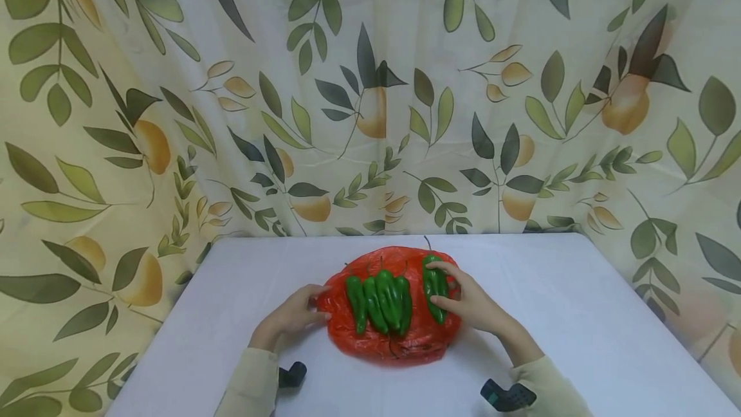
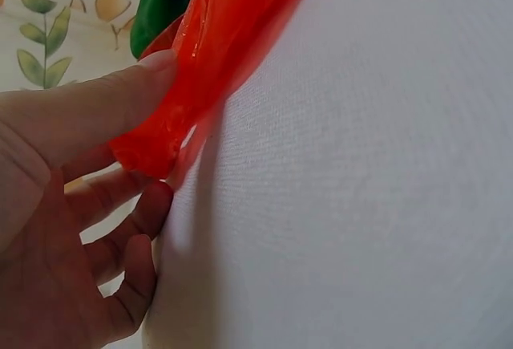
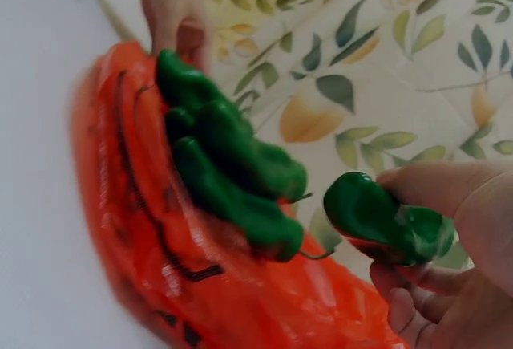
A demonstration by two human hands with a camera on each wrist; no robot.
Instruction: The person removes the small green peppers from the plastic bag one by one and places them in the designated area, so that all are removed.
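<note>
Probably for steadiness, left hand (image 1: 294, 313), fingers pinching, gripped the red bag (image 1: 366, 349) near the far edge of the table (image 1: 550, 295) | right hand (image 1: 476, 306), fingers pinching, held one green pepper (image 1: 434, 283) over the bag, likely for control | four peppers (image 1: 389, 301) lay grouped on it

Left sleeve (image 1: 249, 381) and right sleeve (image 1: 552, 388) long, plain, pale cream, left hand (image 1: 294, 311) and right hand (image 1: 471, 301) bare, left wrist camera (image 1: 294, 375) black with rounded, bent housing, right wrist camera (image 1: 509, 398) black with dotted surface and small teal patch (image 1: 491, 398)
</note>
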